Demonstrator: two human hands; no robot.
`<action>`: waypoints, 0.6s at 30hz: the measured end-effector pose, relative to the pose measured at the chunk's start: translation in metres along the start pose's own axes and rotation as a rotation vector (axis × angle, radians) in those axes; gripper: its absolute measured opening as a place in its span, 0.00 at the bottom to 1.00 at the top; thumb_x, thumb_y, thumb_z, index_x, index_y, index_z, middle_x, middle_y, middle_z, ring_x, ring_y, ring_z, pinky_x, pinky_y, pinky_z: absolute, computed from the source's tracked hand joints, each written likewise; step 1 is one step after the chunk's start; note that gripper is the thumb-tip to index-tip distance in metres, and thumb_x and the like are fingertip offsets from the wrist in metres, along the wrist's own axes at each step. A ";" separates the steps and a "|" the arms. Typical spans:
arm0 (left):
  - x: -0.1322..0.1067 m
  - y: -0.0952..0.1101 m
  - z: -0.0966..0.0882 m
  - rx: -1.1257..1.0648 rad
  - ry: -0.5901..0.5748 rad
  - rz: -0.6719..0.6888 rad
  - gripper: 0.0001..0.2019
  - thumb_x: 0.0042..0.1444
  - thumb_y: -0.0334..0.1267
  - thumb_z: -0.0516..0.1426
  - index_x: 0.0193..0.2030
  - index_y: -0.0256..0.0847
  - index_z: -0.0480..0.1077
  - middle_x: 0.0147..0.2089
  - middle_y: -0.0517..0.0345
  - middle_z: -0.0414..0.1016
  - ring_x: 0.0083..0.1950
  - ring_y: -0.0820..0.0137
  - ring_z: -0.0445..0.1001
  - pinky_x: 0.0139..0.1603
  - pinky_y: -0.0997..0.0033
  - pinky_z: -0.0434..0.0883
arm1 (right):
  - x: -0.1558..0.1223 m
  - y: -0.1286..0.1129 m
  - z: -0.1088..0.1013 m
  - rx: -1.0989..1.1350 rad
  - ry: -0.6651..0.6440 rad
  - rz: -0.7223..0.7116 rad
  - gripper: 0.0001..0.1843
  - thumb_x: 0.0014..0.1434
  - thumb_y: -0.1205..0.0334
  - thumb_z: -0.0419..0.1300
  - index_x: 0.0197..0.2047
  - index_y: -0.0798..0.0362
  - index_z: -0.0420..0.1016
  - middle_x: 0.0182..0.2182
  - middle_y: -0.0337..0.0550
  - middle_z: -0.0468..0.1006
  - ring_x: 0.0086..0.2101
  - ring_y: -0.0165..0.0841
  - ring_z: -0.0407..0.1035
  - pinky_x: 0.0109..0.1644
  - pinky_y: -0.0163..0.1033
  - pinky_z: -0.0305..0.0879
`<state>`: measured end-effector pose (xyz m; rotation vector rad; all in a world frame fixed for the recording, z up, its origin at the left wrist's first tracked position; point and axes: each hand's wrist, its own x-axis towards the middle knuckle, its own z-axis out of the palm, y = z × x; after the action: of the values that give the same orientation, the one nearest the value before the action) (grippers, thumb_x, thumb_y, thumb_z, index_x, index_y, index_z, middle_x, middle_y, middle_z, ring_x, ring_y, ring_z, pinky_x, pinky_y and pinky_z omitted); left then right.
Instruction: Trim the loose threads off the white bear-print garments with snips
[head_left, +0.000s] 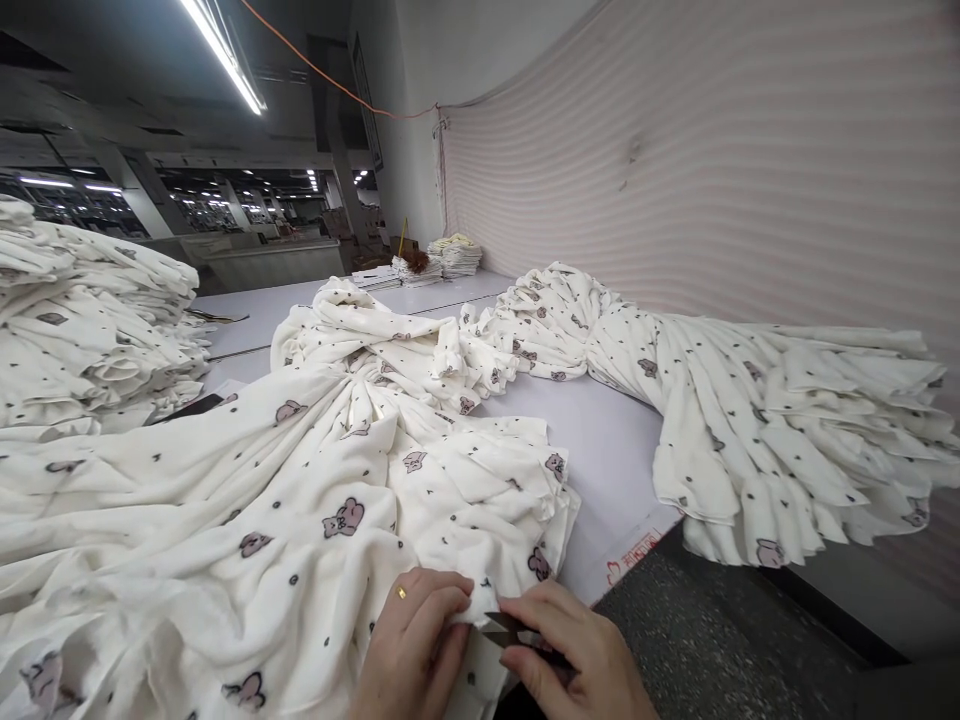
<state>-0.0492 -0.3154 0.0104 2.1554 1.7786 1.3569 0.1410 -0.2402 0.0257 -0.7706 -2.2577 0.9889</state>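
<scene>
A long run of white cloth printed with small grey bears lies bunched over the white table. My left hand, with a gold ring on one finger, pinches the near edge of this cloth at the bottom of the view. My right hand is closed on small dark thread snips, whose blades touch the cloth edge right beside my left fingers.
A folded stack of the same cloth rises at the left. More pleated cloth fans out at the right along a striped fabric wall. Small piles sit at the table's far end. Dark floor shows beyond the table's edge.
</scene>
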 end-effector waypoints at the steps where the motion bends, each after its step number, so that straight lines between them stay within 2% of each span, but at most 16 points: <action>1: 0.000 0.000 -0.001 0.005 0.004 0.009 0.10 0.59 0.24 0.50 0.40 0.43 0.67 0.41 0.52 0.76 0.41 0.64 0.72 0.40 0.66 0.71 | 0.000 -0.001 0.001 -0.017 0.002 -0.001 0.13 0.62 0.60 0.56 0.47 0.49 0.78 0.36 0.45 0.78 0.34 0.35 0.75 0.36 0.33 0.70; 5: 0.003 0.000 -0.007 0.040 -0.001 0.071 0.11 0.56 0.22 0.52 0.41 0.43 0.67 0.41 0.53 0.75 0.41 0.66 0.73 0.41 0.68 0.72 | -0.001 0.000 0.005 -0.021 0.063 -0.010 0.12 0.64 0.60 0.54 0.46 0.48 0.78 0.35 0.43 0.78 0.34 0.34 0.75 0.36 0.33 0.70; 7: 0.004 0.000 -0.010 0.038 0.007 0.080 0.12 0.55 0.22 0.53 0.41 0.43 0.67 0.42 0.52 0.75 0.42 0.66 0.73 0.42 0.68 0.72 | -0.002 0.003 0.010 -0.026 0.115 0.007 0.15 0.61 0.59 0.58 0.50 0.49 0.74 0.39 0.44 0.78 0.36 0.35 0.75 0.38 0.33 0.71; 9: 0.005 0.001 -0.013 -0.013 -0.007 0.025 0.11 0.56 0.24 0.53 0.40 0.43 0.68 0.42 0.53 0.76 0.42 0.66 0.74 0.42 0.70 0.72 | 0.000 0.006 0.016 -0.041 0.154 0.015 0.17 0.57 0.60 0.61 0.51 0.49 0.73 0.39 0.44 0.77 0.35 0.36 0.75 0.37 0.33 0.70; 11: 0.006 0.002 -0.014 -0.112 -0.074 -0.149 0.07 0.58 0.29 0.54 0.39 0.43 0.70 0.38 0.56 0.77 0.37 0.68 0.75 0.36 0.73 0.72 | 0.006 0.007 0.024 -0.024 0.197 0.007 0.10 0.58 0.63 0.59 0.44 0.49 0.74 0.35 0.42 0.77 0.33 0.35 0.74 0.35 0.33 0.69; 13: 0.007 0.002 -0.016 -0.254 -0.161 -0.399 0.05 0.59 0.37 0.55 0.40 0.43 0.72 0.33 0.58 0.77 0.31 0.69 0.74 0.30 0.75 0.69 | 0.015 0.006 0.031 0.040 0.266 0.014 0.06 0.60 0.65 0.55 0.38 0.49 0.74 0.31 0.40 0.76 0.32 0.33 0.73 0.34 0.32 0.67; 15: 0.009 0.001 -0.017 -0.424 -0.227 -0.621 0.11 0.58 0.46 0.57 0.40 0.41 0.74 0.31 0.58 0.77 0.30 0.69 0.72 0.30 0.75 0.67 | 0.023 0.004 0.036 0.122 0.348 0.065 0.05 0.60 0.64 0.55 0.38 0.49 0.72 0.31 0.39 0.76 0.32 0.33 0.73 0.34 0.31 0.67; 18: 0.013 -0.001 -0.020 -0.678 -0.233 -0.802 0.17 0.55 0.52 0.59 0.39 0.39 0.74 0.32 0.57 0.77 0.33 0.69 0.72 0.33 0.75 0.66 | 0.027 0.002 0.042 0.207 0.372 0.009 0.03 0.61 0.63 0.57 0.38 0.48 0.72 0.30 0.38 0.76 0.32 0.32 0.73 0.34 0.30 0.66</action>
<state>-0.0631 -0.3139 0.0294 1.0296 1.5041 1.1673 0.0949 -0.2397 0.0066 -0.7999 -1.8060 0.9736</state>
